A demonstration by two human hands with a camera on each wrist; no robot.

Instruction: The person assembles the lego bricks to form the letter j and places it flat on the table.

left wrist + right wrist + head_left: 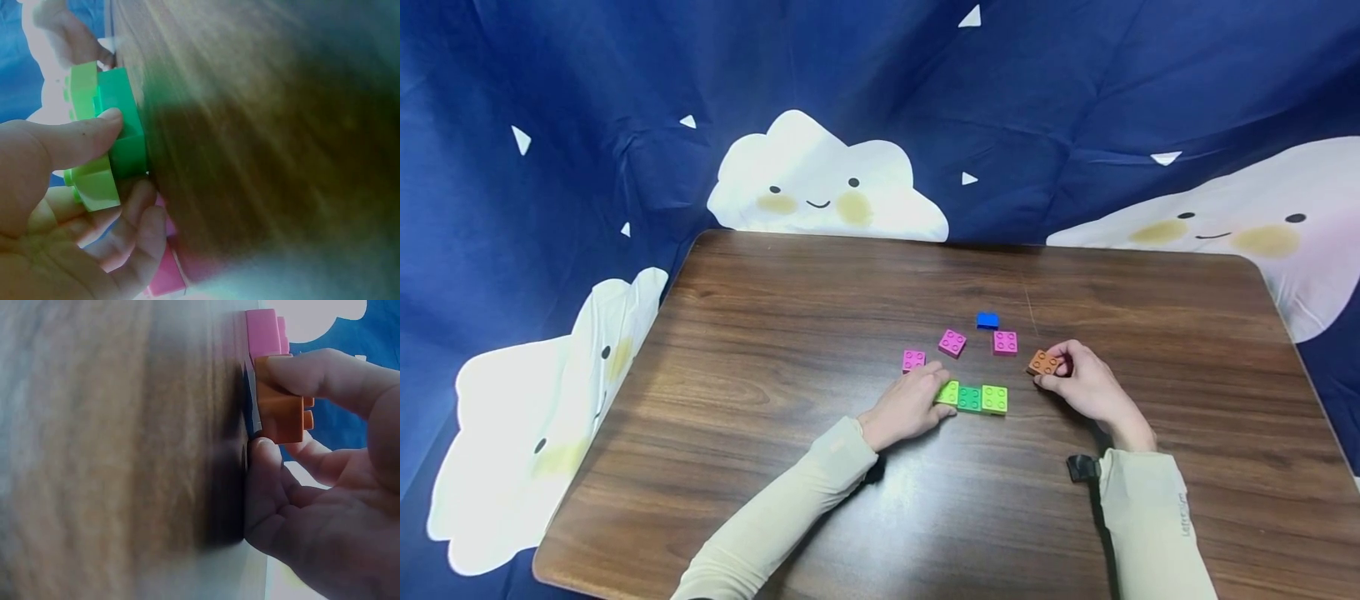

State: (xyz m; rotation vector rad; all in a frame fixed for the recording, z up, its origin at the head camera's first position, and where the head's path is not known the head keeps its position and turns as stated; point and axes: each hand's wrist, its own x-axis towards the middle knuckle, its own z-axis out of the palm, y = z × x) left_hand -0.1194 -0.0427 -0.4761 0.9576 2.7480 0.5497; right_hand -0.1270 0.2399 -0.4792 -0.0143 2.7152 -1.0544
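My left hand holds the left end of a joined row of toy building bricks. In this row a green brick shows between two lime bricks, the right-hand lime brick being fully visible. In the left wrist view, the thumb presses the side of the green part, and the lime brick lies by the fingers. My right hand pinches an orange brick between thumb and fingers, to the right of the row. The right wrist view shows this orange brick close above the tabletop.
Beyond the row lie a pink brick, another pink brick and a blue brick. A third pink brick sits right by the left hand's fingers. A cloud-patterned blue cloth hangs behind the wooden table.
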